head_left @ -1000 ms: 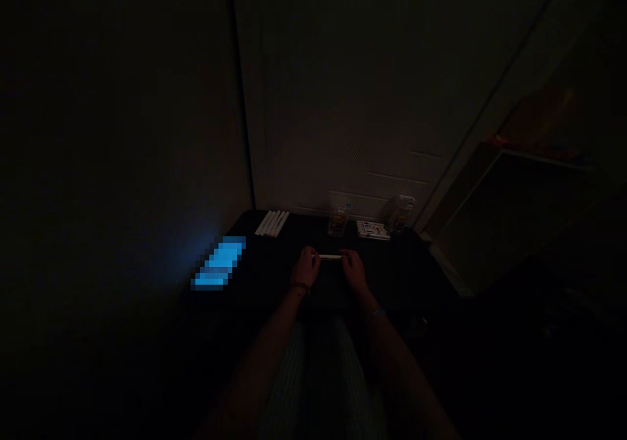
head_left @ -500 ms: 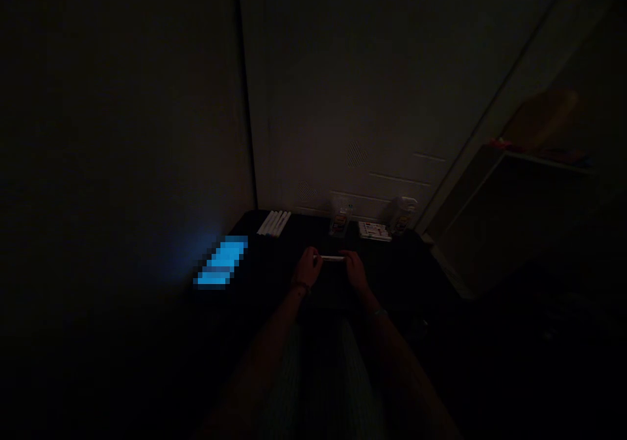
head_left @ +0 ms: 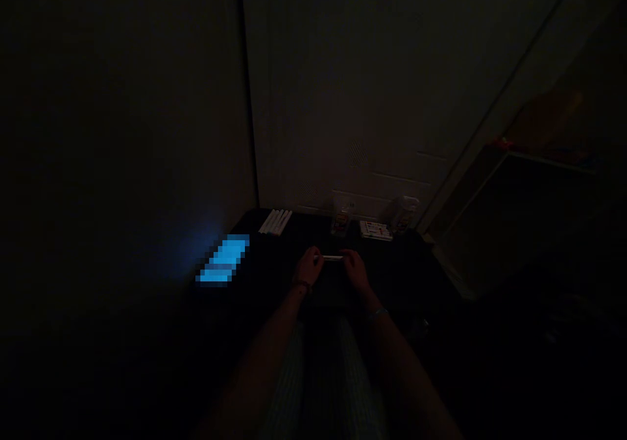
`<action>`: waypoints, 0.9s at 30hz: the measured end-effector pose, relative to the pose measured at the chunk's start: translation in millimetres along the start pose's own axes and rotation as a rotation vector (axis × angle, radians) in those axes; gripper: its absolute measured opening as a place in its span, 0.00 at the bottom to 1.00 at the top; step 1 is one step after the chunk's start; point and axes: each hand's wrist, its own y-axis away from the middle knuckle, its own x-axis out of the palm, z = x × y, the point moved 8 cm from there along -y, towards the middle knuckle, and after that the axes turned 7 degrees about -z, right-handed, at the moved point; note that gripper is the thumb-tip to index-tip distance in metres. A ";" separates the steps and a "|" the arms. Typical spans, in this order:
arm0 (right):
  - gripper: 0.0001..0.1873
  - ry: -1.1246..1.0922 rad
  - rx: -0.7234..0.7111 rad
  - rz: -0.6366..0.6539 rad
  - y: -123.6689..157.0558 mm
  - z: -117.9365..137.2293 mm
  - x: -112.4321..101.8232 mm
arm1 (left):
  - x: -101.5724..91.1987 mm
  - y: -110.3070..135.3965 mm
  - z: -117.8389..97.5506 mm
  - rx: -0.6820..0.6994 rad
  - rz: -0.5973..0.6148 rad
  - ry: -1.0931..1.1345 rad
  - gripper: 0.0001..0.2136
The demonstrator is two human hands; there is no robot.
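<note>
The room is very dark. My left hand and my right hand are held side by side over a dark table. Between them they pinch a thin white stick, one hand at each end, fingers closed on it. The stick lies level, left to right. A band shows on each wrist.
A glowing blue screen lies at the table's left. Several white sticks lie in a row at the back left. Two small bottles and a flat printed pack stand near the wall. A dark cabinet is to the right.
The view has shifted slightly. Both hands hold the white stick in nearly the same place.
</note>
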 end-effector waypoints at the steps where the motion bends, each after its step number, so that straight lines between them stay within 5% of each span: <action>1: 0.15 -0.003 0.002 0.000 -0.2 -0.2 -0.2 | 0.4 -0.1 0.4 -0.003 0.006 -0.002 0.05; 27: 0.17 -0.016 0.034 0.001 -0.2 -6.1 1.5 | -1.8 1.1 0.4 -0.045 0.044 0.027 0.05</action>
